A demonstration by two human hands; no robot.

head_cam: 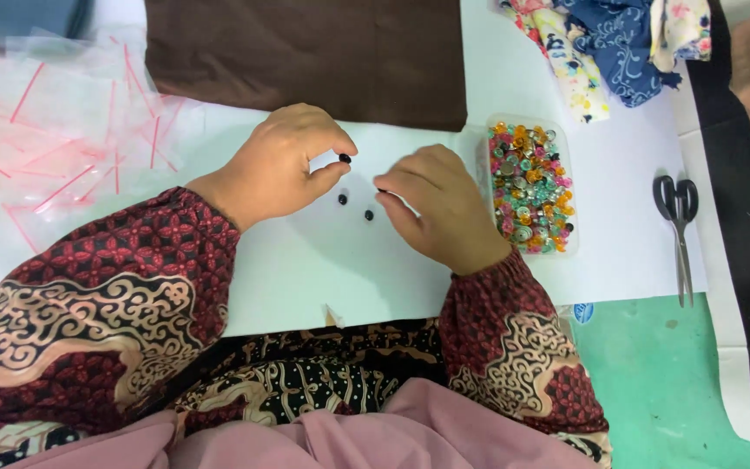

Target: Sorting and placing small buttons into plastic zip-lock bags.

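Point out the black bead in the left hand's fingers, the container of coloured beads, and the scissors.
black bead [345, 158], head view, middle of the bead pinched at the left hand's fingertips.
container of coloured beads [572, 187], head view, clear right rim.
scissors [676, 201], head view, black handles.

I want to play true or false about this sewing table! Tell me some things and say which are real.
1. The left hand pinches a small black bead. True.
2. The scissors are in the right hand. False: they lie alone on the white sheet, far right.
3. A clear box of colourful beads sits beside the right hand. True.
4. The brown cloth covers the box. False: it lies flat at the top, apart from it.
5. Two loose black beads lie between the hands. True.
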